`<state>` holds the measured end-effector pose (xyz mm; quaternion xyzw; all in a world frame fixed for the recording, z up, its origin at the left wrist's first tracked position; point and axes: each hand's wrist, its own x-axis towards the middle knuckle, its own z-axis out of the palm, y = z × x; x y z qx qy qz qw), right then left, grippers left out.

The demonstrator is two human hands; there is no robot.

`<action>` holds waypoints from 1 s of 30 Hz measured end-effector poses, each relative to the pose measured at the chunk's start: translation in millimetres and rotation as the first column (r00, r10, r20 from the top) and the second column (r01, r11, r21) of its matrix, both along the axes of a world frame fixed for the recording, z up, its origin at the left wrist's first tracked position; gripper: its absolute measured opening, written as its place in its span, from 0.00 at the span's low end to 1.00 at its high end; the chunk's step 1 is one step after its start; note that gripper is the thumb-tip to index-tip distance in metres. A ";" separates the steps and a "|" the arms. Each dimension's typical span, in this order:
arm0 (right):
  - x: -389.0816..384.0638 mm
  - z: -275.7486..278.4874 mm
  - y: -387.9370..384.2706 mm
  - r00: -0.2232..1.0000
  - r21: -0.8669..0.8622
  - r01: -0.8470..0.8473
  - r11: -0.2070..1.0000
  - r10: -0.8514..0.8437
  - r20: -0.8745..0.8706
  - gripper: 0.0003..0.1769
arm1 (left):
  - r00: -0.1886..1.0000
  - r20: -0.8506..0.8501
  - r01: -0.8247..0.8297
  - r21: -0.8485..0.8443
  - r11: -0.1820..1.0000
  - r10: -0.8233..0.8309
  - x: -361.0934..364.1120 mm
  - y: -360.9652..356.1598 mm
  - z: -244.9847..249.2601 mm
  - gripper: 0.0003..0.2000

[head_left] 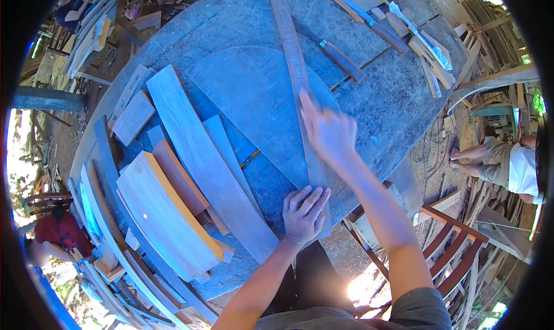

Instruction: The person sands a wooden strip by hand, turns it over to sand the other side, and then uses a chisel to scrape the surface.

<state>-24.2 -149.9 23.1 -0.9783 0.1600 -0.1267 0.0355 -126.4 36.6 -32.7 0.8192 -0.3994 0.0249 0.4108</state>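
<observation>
A long, narrow wooden strip (290, 47) lies across the worktable, over a thin board with a rounded edge (245, 93). My left hand (304, 213) rests at the strip's near end by the table edge, fingers slightly bent and apart, pressing from above. Further up the strip is my right hand (330, 131), smeared by motion. Its index finger reaches along the strip while the other fingers curl in; whether anything is held is hidden. Left of my hands lie a long curved wooden board (202, 151) and a thick curved wooden block (167, 211).
A dark-handled tool (343, 61) lies beyond the strip, near a handsaw-like blue blade (369, 21) and wood scraps (427, 70). A slatted wooden chair back (453, 243) stands at the right. One person (508, 165) is at the right, another (60, 235) at the left.
</observation>
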 end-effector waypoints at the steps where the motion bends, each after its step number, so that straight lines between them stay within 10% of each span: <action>1: 27.8 -2.6 -10.5 0.999 0.024 0.015 1.000 -0.016 0.036 0.20 | 1.000 0.009 -0.005 -0.010 1.000 0.005 0.5 -0.3 0.5 0.24; 7: 99.8 -16.0 -32.8 0.992 0.084 0.065 0.994 -0.074 0.107 0.17 | 1.000 0.025 -0.015 -0.005 1.000 0.015 0.6 0.3 0.1 0.24; 14: -43.7 -1.6 8.4 0.994 0.092 -0.057 0.994 0.065 -0.085 0.25 | 1.000 0.020 -0.019 -0.001 1.000 0.019 -5.0 4.4 1.8 0.25; 21: 50.1 -16.7 -21.5 0.991 0.040 0.022 0.999 -0.027 0.131 0.18 | 0.998 0.052 -0.023 -0.003 1.000 0.023 1.9 -0.9 4.5 0.25; 25: -77.7 -3.3 23.4 0.997 0.114 -0.044 0.993 0.052 -0.065 0.21 | 0.996 0.084 -0.025 -0.014 1.000 0.026 -0.6 0.7 -8.2 0.24; 30: -48.8 0.7 6.6 0.996 0.050 -0.080 0.996 0.082 -0.031 0.21 | 0.996 0.086 -0.028 0.002 1.000 0.027 -1.5 -1.1 -7.8 0.25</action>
